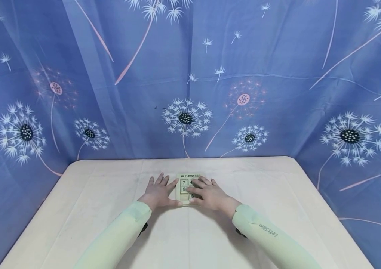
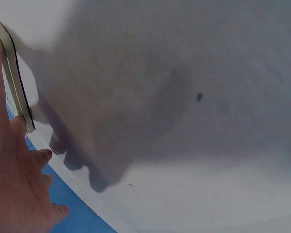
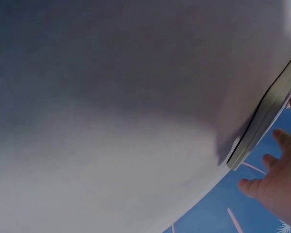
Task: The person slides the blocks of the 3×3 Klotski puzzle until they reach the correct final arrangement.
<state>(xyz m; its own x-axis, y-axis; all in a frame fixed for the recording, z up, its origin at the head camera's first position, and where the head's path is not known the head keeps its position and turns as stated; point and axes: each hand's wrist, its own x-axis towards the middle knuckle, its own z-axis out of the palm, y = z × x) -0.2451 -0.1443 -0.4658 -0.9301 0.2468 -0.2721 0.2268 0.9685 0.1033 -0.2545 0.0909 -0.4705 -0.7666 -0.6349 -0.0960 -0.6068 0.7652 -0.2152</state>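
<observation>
A pale green number slide puzzle (image 1: 178, 196) lies on the table between both hands, with dark lettering along its top. Tiles marked 7 (image 1: 184, 182), 8 (image 1: 184, 189), 4 (image 1: 190, 182) and 6 (image 1: 192, 196) show; the right fingers cover others. A bare slot is at its lower left. My left hand (image 1: 158, 193) spreads its fingers, with index finger and thumb at the puzzle's left side. Extended fingers of my right hand (image 1: 212, 197) reach over the tiles from the right, thumb near the lower edge. Each wrist view shows the puzzle's side edge (image 2: 17, 77) beside the hand.
The table (image 1: 86, 224) has a pale cover and rounded far corners. Blue curtains (image 1: 136, 123) with dandelion prints hang behind it and along both sides. Light green sleeves (image 1: 119, 231) cover both forearms.
</observation>
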